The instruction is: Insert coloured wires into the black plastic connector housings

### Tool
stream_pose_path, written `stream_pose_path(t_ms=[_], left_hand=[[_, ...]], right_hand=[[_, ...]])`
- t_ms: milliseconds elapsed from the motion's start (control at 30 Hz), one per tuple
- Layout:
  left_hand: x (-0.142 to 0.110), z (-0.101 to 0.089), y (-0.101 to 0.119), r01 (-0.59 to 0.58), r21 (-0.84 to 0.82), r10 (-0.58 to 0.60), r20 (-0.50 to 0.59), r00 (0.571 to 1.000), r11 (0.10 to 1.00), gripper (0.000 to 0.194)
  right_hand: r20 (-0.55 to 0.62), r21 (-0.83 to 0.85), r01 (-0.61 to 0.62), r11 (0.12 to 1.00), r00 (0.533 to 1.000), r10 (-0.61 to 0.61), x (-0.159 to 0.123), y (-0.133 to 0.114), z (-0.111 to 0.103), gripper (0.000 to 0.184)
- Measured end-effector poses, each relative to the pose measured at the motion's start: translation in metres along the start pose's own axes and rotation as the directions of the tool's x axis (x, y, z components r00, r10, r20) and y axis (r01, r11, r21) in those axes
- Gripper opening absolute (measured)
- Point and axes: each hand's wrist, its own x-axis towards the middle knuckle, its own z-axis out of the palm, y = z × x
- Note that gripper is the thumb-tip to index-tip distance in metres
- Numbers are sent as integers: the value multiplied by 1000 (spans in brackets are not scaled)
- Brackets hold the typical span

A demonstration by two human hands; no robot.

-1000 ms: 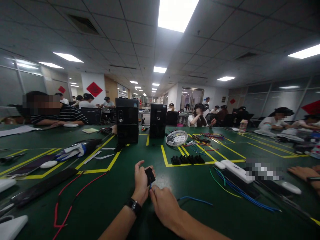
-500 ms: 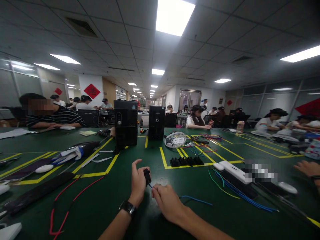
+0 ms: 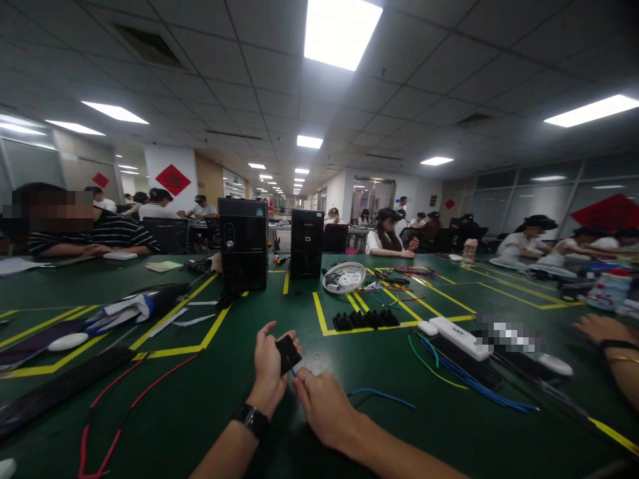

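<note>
My left hand (image 3: 269,368) is closed round a small black block-shaped part (image 3: 287,353), its flat face turned up toward me. What kind of part it is, I cannot make out. My right hand (image 3: 324,401) pinches a blue wire (image 3: 382,395) close to its end, which meets the black part; whether it is inserted is too small to tell. The wire's other end trails out to the right over the green table. Beyond my hands stands a row of several similar black parts (image 3: 367,320).
Red wires (image 3: 120,389) lie at the left, beside a long black strip (image 3: 64,392). Blue and green wires (image 3: 464,376) rest near a white power bank (image 3: 459,338). Farther back are a white basket (image 3: 344,278) and two black computer towers (image 3: 243,246). Another person's hand (image 3: 602,336) rests at the right.
The black part has turned in my left hand, so its broad face now shows. My right hand keeps its pinch on the blue wire. The whole view has shifted slightly.
</note>
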Motion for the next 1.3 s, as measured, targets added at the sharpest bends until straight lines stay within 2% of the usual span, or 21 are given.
stream_pose_path(t_ms=[100,167,300,367,467,567,633,733,867,933,1000,1067,1133,1167,1200,1233,1300], left_hand=[[0,-7,-1,-156,142,145,84,986,977,41],[2,-10,-2,-198,176,181,111,977,964,40],[5,-10,-2,-29,71,29,-8,1000,997,46],[7,-8,-1,-8,51,9,-13,1000,999,49],[6,-9,-1,-116,140,113,28,993,983,46],[4,-14,-2,-242,273,220,109,969,931,43],[2,-15,-2,-277,274,248,138,959,921,42],[-2,-8,-1,-213,152,204,70,976,965,41],[-3,1,0,15,-25,-17,-62,998,1000,48],[-1,0,1,66,-55,-71,-85,994,996,50],[0,-5,2,13,-15,-14,-80,997,1000,47],[1,-9,3,-153,112,153,4,988,982,40],[1,-11,4,-342,220,322,119,939,914,34],[1,-11,4,-397,238,369,156,916,886,32],[1,-10,3,-408,229,379,161,911,884,31],[2,-9,2,-375,193,352,144,925,907,32],[2,-5,-1,-207,80,201,75,977,975,36]], right_hand=[[-2,55,-33,998,999,34,-3,-7,10,32],[-7,71,-59,996,998,60,-4,-9,13,30],[-35,79,5,997,999,-2,2,0,1,29],[-77,85,24,996,997,-17,5,6,-8,31],[-99,97,34,995,995,-24,7,10,-15,32],[-60,108,98,989,994,-92,9,8,-18,32],[-54,108,113,988,993,-108,11,6,-20,33],[-76,103,80,991,994,-73,8,7,-21,35],[-54,57,43,997,998,-40,2,8,-6,31],[-41,57,35,998,999,-33,1,6,0,29],[-46,100,31,994,999,-27,3,3,2,30],[-65,174,21,985,998,-9,6,1,-2,33],[-87,245,-1,970,996,23,8,1,-8,36],[-95,268,-13,963,995,40,8,1,-11,38],[-97,281,-23,959,994,52,7,2,-12,38],[-91,283,-26,959,994,54,7,3,-12,37],[-61,269,-13,963,998,31,6,5,-8,35]])
